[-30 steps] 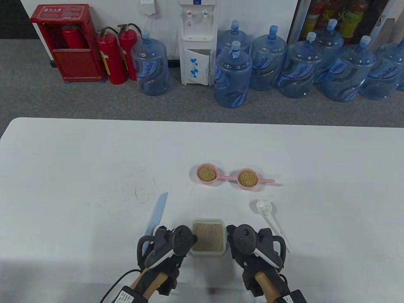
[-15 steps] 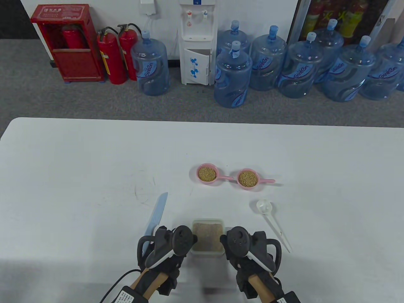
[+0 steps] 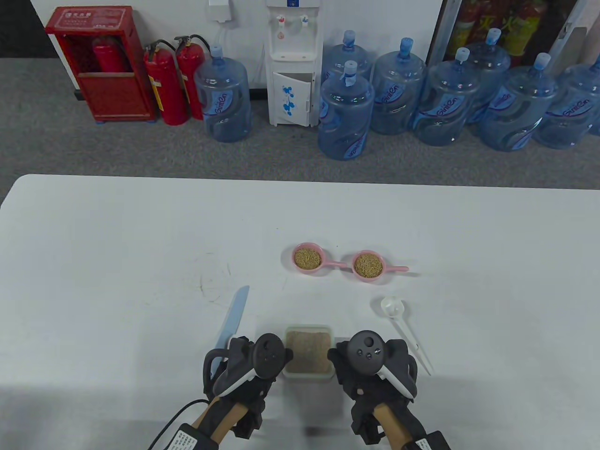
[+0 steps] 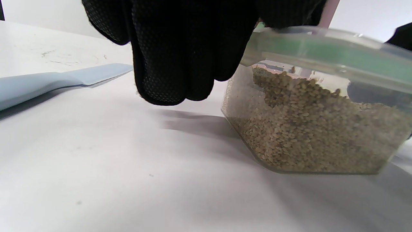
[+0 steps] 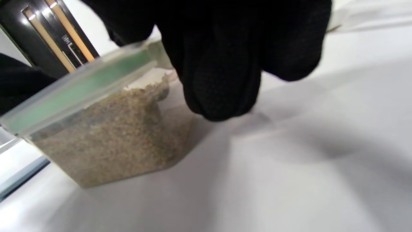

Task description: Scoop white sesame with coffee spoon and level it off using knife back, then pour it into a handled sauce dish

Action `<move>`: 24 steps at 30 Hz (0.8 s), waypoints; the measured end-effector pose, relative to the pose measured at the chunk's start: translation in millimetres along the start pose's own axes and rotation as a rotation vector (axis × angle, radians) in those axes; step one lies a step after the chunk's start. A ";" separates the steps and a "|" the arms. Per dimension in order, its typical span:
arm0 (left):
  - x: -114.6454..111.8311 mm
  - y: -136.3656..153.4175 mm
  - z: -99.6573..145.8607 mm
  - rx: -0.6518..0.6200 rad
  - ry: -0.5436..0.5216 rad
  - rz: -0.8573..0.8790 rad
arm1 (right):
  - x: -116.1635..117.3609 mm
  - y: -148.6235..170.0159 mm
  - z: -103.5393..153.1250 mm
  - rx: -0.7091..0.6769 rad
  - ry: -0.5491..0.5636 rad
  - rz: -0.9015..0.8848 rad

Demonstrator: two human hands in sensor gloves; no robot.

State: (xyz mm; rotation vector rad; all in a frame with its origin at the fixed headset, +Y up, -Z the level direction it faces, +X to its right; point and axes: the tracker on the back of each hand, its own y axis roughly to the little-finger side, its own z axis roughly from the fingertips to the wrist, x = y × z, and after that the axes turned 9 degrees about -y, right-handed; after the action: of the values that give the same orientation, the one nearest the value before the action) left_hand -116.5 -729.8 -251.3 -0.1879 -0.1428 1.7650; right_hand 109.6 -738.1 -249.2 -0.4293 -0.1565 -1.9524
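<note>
Presently, stage: judged from the layout, nothing is scooped yet; both tools lie untouched on the counter point(image 3: 117, 225).
Left hand point(image 3: 246, 363): low in the table view, at the left side of the sesame box point(image 3: 308, 352). Whether it touches the box, I cannot tell.
Left grip: gloved fingers point(image 4: 173, 61) hang together beside the box wall in the left wrist view, bunched and holding nothing that shows.
Right hand point(image 3: 372, 370): at the box's right side, lower centre of the table view.
Right grip: fingers point(image 5: 222, 74) hang close together just in front of the box; no object visibly pinched, contact with the box unclear.
White sesame: fills the clear square box, heaped unevenly against one wall in both wrist views.
Coffee spoon point(image 3: 403, 330): translucent, right of the box, bowl toward the upper part of the frame, near the right hand.
Knife point(image 3: 230, 323): pale blue, left of the box, partly under the left hand's tracker.
Sauce dishes: two pink handled ones, left point(image 3: 308, 258) and right point(image 3: 368, 266), above the box, both already holding grain.
Risk, spill: the dishes look nearly full, so another spoonful could overflow.
Risk, box: light plastic flanked by both hands; a nudge could slide or tip it and scatter seed.
Risk, knife: gripping it blindly under the tracker could catch the edge rather than the back.
Writing: the water jugs point(image 3: 222, 96) at the top carry a blue script logo, too small to read surely; the red cabinet point(image 3: 101, 63) has illegible characters.
</note>
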 end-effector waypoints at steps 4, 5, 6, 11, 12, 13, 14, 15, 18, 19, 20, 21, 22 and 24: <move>4.7 6.3 -0.5 -0.015 0.021 -0.010 | -4.2 1.0 1.5 0.006 -0.048 0.019; 11.5 11.5 -0.3 0.001 -0.012 0.002 | -7.1 0.5 3.8 0.008 -0.040 0.031; 16.4 15.2 -0.1 0.012 -0.045 0.013 | -9.6 -0.1 5.5 0.002 -0.020 0.042; 57.8 55.6 9.6 0.116 -0.348 0.067 | -32.7 -5.1 24.9 -0.070 0.197 0.063; 62.7 61.7 11.8 0.125 -0.397 0.051 | -36.2 -5.5 28.5 -0.078 0.243 0.063; 68.4 69.7 14.7 0.135 -0.457 0.019 | -41.5 -5.6 34.1 -0.090 0.322 0.072; 71.9 75.1 16.4 0.138 -0.491 -0.009 | -44.8 -5.2 38.2 -0.096 0.378 0.080; 75.6 81.9 18.5 0.139 -0.526 -0.042 | -48.8 -4.1 43.8 -0.102 0.459 0.088; 78.4 93.6 20.5 0.140 -0.545 -0.069 | -55.7 1.2 54.8 -0.103 0.632 0.093; 77.7 95.8 20.5 0.144 -0.544 -0.074 | -57.2 3.3 57.1 -0.093 0.669 0.096; 76.1 98.2 19.6 0.147 -0.537 -0.086 | -58.9 6.2 58.6 -0.076 0.696 0.109; 74.5 99.7 18.9 0.153 -0.529 -0.099 | -59.6 8.6 58.9 -0.063 0.706 0.120; 72.2 101.9 17.7 0.166 -0.522 -0.119 | -60.2 12.5 58.7 -0.042 0.721 0.131; 68.2 106.7 15.2 0.179 -0.502 -0.150 | -59.9 21.1 56.3 -0.001 0.734 0.148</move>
State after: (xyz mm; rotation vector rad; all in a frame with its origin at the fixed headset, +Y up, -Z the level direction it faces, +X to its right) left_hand -235.3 -684.3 -260.9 0.3903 -0.3490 1.6338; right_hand 162.7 -678.3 -220.9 0.2828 0.3392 -1.8426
